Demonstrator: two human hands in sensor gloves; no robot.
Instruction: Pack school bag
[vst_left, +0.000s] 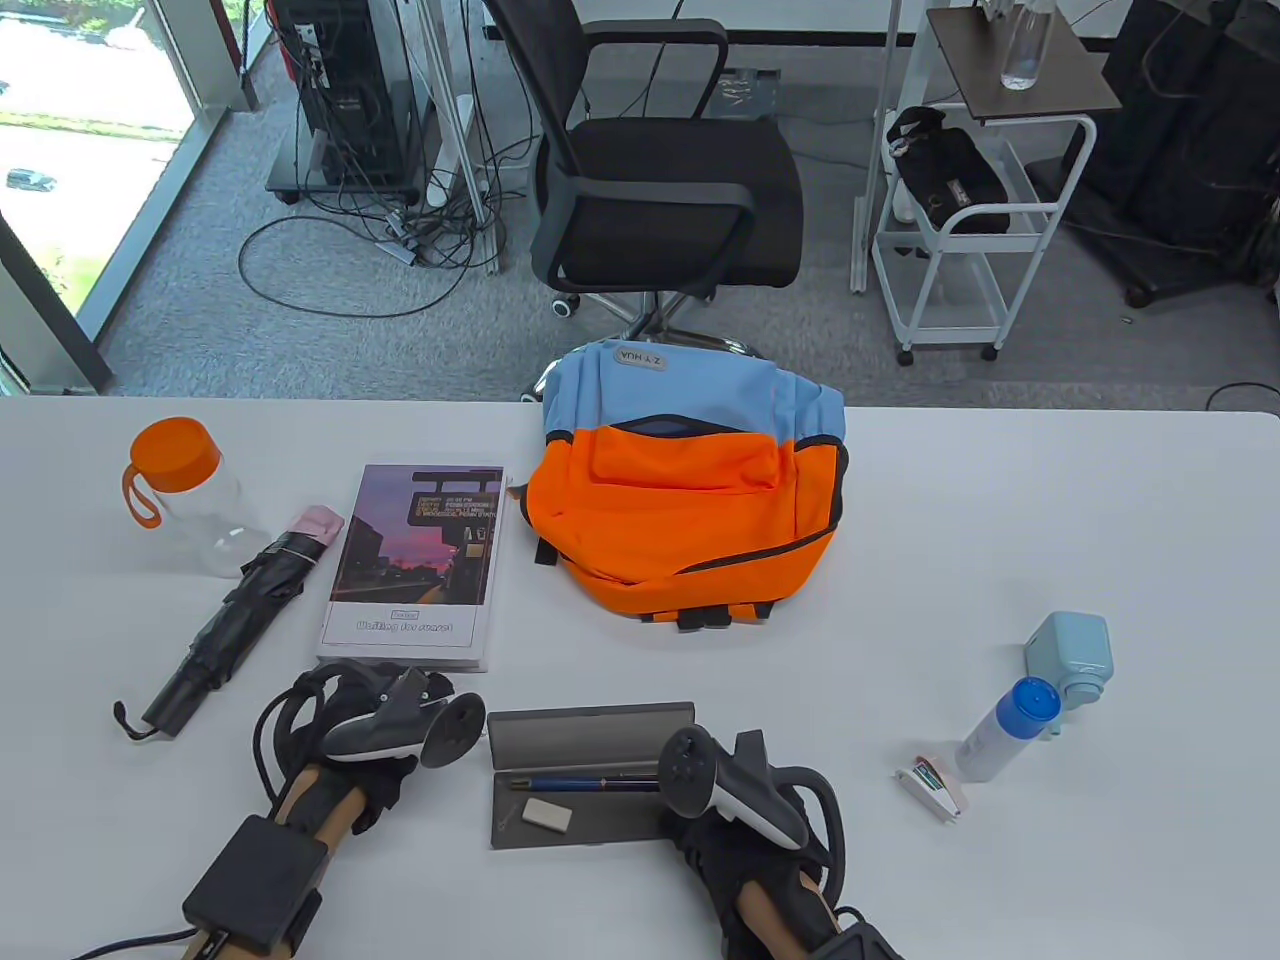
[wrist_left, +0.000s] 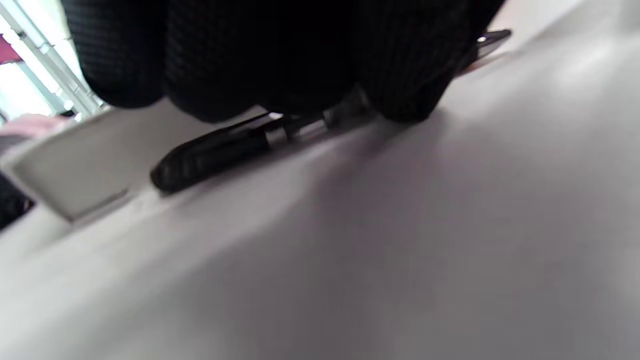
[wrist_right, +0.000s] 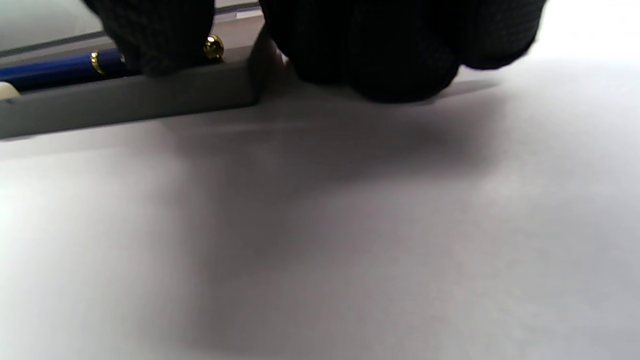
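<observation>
Pen (vst_left: 585, 785) flat in open case (vst_left: 590, 775), long axis left-right.

Looks like we're in an office: white desk (vst_left: 1000, 520), black mesh swivel chair (vst_left: 665, 170) on grey carpet (vst_left: 300, 340), a white rolling cart (vst_left: 975, 215) with a water bottle (vst_left: 1025, 45) on top, cables tangled around an equipment rack (vst_left: 350, 100), and a floor-to-ceiling window (vst_left: 70, 130) facing the street.
</observation>
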